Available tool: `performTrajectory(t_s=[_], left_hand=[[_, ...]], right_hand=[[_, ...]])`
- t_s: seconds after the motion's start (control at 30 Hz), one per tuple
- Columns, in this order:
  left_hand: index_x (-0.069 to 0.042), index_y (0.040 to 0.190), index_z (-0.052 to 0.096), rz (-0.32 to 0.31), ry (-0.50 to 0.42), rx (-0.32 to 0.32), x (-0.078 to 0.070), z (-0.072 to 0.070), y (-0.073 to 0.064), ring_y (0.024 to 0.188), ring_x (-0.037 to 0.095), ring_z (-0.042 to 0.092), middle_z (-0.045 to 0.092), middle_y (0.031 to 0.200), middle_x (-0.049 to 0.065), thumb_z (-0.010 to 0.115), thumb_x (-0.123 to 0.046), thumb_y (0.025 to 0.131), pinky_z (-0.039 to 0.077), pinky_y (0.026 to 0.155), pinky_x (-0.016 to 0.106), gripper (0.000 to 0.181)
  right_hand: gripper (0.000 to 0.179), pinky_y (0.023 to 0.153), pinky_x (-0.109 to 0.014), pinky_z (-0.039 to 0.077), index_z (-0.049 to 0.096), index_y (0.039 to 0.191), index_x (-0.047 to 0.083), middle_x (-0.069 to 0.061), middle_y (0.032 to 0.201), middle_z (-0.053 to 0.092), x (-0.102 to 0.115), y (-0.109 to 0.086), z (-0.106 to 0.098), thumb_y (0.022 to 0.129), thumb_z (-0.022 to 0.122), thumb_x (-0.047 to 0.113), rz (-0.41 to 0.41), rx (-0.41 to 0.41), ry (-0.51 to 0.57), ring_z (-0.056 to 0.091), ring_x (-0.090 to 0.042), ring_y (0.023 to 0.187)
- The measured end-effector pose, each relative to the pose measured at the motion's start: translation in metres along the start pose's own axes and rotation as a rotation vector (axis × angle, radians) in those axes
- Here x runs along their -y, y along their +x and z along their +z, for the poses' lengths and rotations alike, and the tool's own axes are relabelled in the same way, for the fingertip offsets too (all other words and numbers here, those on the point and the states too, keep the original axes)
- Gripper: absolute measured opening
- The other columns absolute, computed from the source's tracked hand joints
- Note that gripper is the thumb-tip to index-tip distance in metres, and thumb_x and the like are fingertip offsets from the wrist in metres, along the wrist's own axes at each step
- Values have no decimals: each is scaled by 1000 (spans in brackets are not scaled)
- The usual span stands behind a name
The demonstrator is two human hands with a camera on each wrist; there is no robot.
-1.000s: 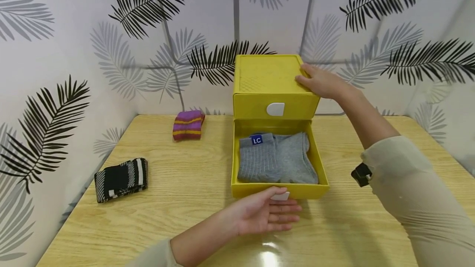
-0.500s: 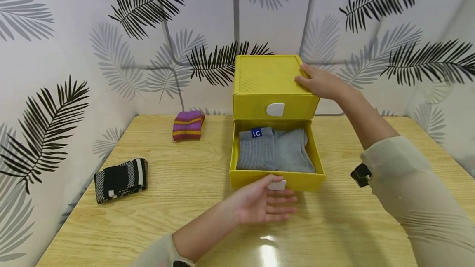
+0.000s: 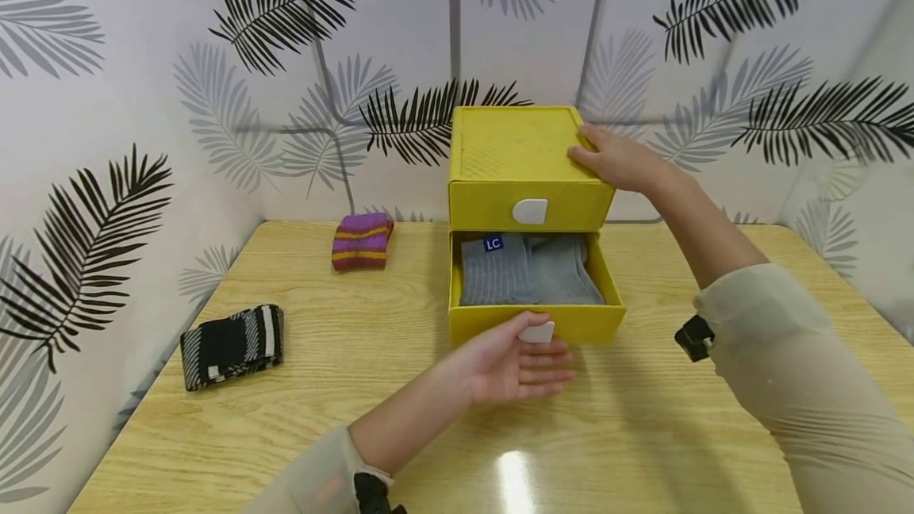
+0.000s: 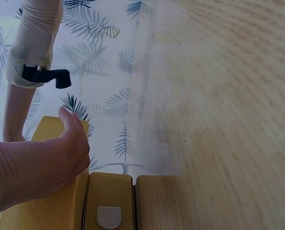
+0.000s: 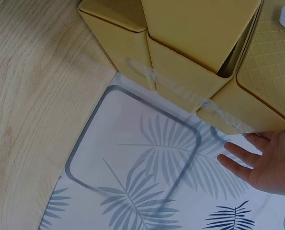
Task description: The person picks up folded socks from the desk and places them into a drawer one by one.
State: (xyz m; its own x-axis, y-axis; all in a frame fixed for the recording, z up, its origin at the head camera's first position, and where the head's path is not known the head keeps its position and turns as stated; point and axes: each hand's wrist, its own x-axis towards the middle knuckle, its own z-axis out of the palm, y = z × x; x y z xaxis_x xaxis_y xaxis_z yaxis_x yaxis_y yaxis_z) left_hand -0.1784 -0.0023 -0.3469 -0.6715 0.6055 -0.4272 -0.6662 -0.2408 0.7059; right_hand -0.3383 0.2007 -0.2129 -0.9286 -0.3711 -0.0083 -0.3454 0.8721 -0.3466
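A yellow drawer cabinet (image 3: 517, 141) stands at the back of the table, its lower drawer (image 3: 589, 325) partly out. Inside the drawer lie folded grey socks (image 3: 496, 276), one bearing a blue LC tag. My left hand (image 3: 503, 363) is at the drawer front, thumb by the white handle (image 3: 539, 331) and the other fingers straight below it. My right hand (image 3: 623, 161) rests at the top right edge of the cabinet; in the right wrist view its fingers (image 5: 238, 153) are extended beside the yellow wall. Left of the cabinet lies a folded purple, orange-striped sock (image 3: 362, 242).
A folded black-and-white sock (image 3: 232, 346) lies near the left edge of the wooden table (image 3: 343, 339). A leaf-patterned wall (image 3: 400, 38) rises right behind the cabinet. Another drawer front (image 3: 478, 205), with a white handle, sits flush above the lower one.
The lower drawer has slid back into the cabinet, away from me, and the upper front now hides more of the socks. My left hand has moved forward with it; my right hand has stayed put.
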Motion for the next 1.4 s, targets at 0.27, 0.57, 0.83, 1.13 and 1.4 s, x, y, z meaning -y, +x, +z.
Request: performTrajectory(t_s=[0.27,0.57,0.83,1.13,1.4], left_hand=[[8,122,51,-1,-9,-21,-11,1,7,107,32,55,50,126,21,54,-36,90,42,92,38,55],[8,126,48,5,-4,-60,-27,-7,20,111,32,53,49,128,20,52,-38,90,41,93,37,58],[5,121,53,29,-6,-85,-40,-13,37,109,31,54,54,121,17,53,-40,90,42,93,38,55],[4,118,55,42,-3,-98,-54,-21,57,111,31,53,56,117,16,53,-42,91,42,93,38,54],[3,124,53,43,4,-117,-64,-23,67,113,31,51,55,120,15,53,-41,91,42,93,37,56]], right_hand=[[67,107,-48,7,5,146,-2,-25,148,8,1,-1,0,99,27,41,12,-2,-1,7,-37,135],[66,107,-48,7,5,146,-2,-25,148,8,1,0,1,99,28,40,19,-4,3,7,-37,135],[66,108,-46,7,6,146,-3,-26,148,9,1,0,0,100,28,39,-4,-15,5,7,-36,135],[67,108,-46,6,6,146,-3,-25,148,8,2,0,1,99,28,40,5,-16,7,6,-36,135],[66,107,-48,8,7,146,-2,-25,148,9,3,-2,0,99,28,39,6,-15,13,8,-37,135]])
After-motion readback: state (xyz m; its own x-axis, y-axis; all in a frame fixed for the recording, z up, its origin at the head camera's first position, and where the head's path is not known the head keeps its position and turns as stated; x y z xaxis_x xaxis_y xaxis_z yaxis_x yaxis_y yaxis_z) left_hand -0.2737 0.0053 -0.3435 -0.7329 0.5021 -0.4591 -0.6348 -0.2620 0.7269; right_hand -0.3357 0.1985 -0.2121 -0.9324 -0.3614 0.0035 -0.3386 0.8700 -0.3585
